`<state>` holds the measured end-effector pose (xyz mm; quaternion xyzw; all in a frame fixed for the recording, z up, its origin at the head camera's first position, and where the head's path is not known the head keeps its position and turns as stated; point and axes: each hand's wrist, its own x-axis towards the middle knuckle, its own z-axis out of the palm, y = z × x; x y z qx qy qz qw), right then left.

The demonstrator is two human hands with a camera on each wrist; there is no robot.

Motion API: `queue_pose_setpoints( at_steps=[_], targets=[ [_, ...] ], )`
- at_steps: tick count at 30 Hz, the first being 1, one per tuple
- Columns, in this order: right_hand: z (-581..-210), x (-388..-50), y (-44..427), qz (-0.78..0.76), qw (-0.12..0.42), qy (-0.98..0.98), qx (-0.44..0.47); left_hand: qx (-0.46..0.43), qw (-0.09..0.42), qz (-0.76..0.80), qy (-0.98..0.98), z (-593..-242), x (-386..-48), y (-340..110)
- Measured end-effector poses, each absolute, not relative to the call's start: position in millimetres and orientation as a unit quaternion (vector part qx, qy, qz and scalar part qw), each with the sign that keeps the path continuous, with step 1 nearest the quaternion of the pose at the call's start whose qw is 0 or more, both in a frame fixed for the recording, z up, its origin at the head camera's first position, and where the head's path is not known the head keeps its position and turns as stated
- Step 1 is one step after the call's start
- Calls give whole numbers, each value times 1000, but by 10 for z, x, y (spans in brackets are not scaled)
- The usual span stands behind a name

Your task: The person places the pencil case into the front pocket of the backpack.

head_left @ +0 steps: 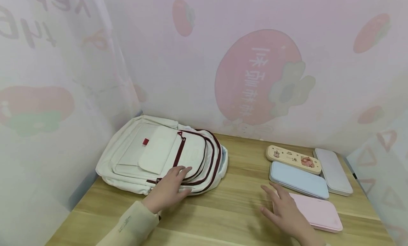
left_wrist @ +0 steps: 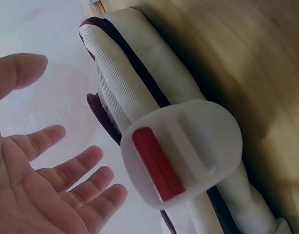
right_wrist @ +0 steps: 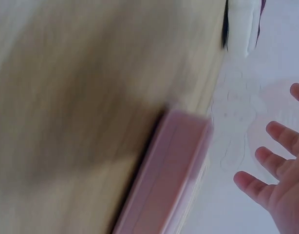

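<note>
A white backpack (head_left: 159, 147) with dark red zips lies on the wooden table. Over its lower front edge is the left hand (head_left: 169, 189), fingers spread and relaxed, holding nothing; whether it touches the bag I cannot tell. In the left wrist view that hand (left_wrist: 57, 170) is beside the backpack's side (left_wrist: 135, 73), with a white buckle piece and red tab in front. The right hand (head_left: 285, 212), fingers apart and empty, is at the left end of a pink case (head_left: 318, 212). In the right wrist view the hand (right_wrist: 286, 175) appears apart from the pink case (right_wrist: 169, 170).
A light blue case (head_left: 299, 179) lies behind the pink one, and a cream case with cartoon animals (head_left: 293, 159) behind that. A grey-white case (head_left: 333, 171) is at the right. Printed cloth (head_left: 191, 72) hangs behind the table (head_left: 220, 217).
</note>
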<state>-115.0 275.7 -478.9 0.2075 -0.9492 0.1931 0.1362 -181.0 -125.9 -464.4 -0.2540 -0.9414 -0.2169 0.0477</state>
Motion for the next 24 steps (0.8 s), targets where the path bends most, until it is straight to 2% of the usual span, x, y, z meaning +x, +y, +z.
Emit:
queue_pose_setpoints(
  at_steps=[9,21,24],
  targets=[
    [-4713,-1109,3031,290,89,-942,144,-231,24,-242,-942,-4552,-1989,-1166],
    [-4682,-1085,3475,272,71,-956,85,-193,-28,-264,-945,-4511,-2152,-1030],
    [-4691,-1070,3604,254,74,-961,76,-192,-28,-269,-944,-4512,-2175,-987]
  ],
)
